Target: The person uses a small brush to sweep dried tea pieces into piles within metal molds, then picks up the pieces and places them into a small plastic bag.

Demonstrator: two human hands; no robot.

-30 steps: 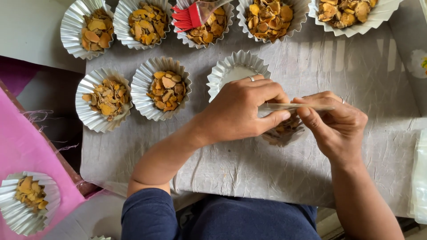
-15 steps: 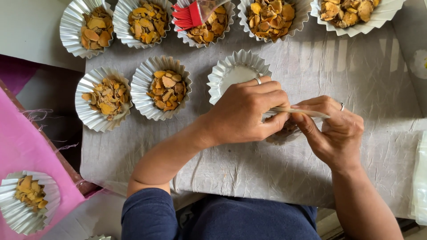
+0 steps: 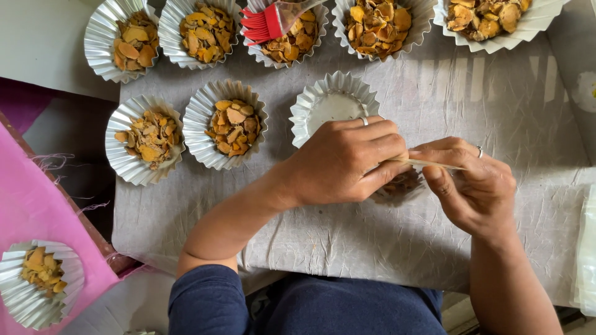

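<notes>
I am viewing both hands working over a grey cloth (image 3: 509,99) spread on the table. The left hand (image 3: 341,162) is curling over a foil cup (image 3: 400,189) of yellow-brown chips, which is mostly hidden beneath the knuckles; only its lower rim and some chips are showing between the two hands. The left grip is closing around the near end of a thin stick (image 3: 434,164). The right hand (image 3: 475,186) is pinching the same stick between thumb and forefinger, with the far end projecting past the fingers. An empty foil cup (image 3: 334,102) is sitting just behind the left hand, touching or nearly touching it. Filled cups (image 3: 226,124) are standing in two rows further back, and a red brush (image 3: 273,22) is resting on one of them.

Step in hand, as I am judging it: working the stick at the hidden cup. The next move is calling for steady two-handed control so the cup is not tipping.
</notes>
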